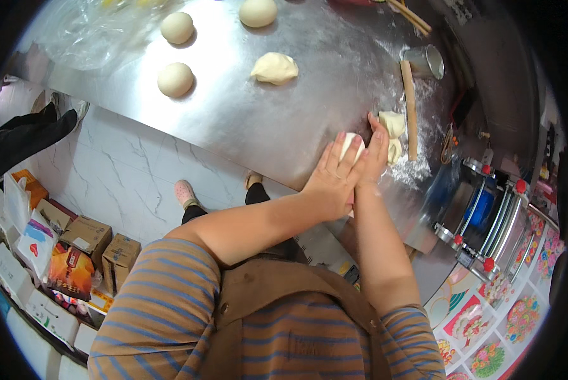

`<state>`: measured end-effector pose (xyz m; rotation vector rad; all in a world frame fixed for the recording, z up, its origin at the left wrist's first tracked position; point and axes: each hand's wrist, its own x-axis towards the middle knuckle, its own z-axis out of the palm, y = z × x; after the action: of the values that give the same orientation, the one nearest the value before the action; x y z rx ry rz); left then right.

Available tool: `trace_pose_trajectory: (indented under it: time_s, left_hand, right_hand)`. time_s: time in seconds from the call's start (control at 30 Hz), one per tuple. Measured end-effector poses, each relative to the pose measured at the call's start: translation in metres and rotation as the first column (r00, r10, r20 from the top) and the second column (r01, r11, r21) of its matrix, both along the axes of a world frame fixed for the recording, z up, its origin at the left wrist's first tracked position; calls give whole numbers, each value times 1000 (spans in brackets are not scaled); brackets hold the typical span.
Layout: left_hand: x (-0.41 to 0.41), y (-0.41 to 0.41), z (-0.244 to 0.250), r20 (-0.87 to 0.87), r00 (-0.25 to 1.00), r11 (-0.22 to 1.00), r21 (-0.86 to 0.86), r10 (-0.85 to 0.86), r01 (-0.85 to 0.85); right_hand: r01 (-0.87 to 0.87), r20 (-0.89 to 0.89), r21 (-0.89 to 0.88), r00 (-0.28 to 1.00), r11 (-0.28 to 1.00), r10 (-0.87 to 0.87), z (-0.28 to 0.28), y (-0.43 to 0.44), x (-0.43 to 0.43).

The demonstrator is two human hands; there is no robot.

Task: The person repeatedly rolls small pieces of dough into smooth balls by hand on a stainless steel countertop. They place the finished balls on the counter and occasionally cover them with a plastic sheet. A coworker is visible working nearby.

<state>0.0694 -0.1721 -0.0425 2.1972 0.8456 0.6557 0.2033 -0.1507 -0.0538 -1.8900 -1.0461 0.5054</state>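
Note:
On the steel worktop [227,118], a piece of pale dough [352,147] is cupped between my two hands near the front edge. My left hand [335,178] lies over it with fingers stretched, so most of the dough is hidden. My right hand [375,154] stands on edge along its right side, thumb side up. Just right of that hand are two rough-cut dough lumps, an upper one [392,124] and a smaller lower one [394,151]. Farther away rests an uneven dough piece [275,69]. Three smooth dough balls [175,80] sit toward the far left.
A wooden rolling pin [409,109] lies on scattered flour, below a metal cup [424,61]. To the right stands a roller machine [490,218] with red knobs. Clear plastic sheeting [94,38] covers the far left corner. Cardboard boxes [87,235] and another person's legs [32,140] are at left.

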Motion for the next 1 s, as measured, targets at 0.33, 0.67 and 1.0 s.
trace_pose_trajectory:
  time_s: [0.33,0.67,1.0]
  left_hand:
    - [-88,45,15,-59,989,988,-69,137,-141]
    - [-70,4,-15,-144,958,969,51,247,-243]
    - [-109,56,-3,-90,993,996,57,72,-67]
  right_hand:
    - [-21,-636,-59,771,998,-22,56,26,-122]
    - [-189,383,-56,903,980,196,-6,8,-88]
    - [-100,9,-34,995,994,100,12,18,-116]
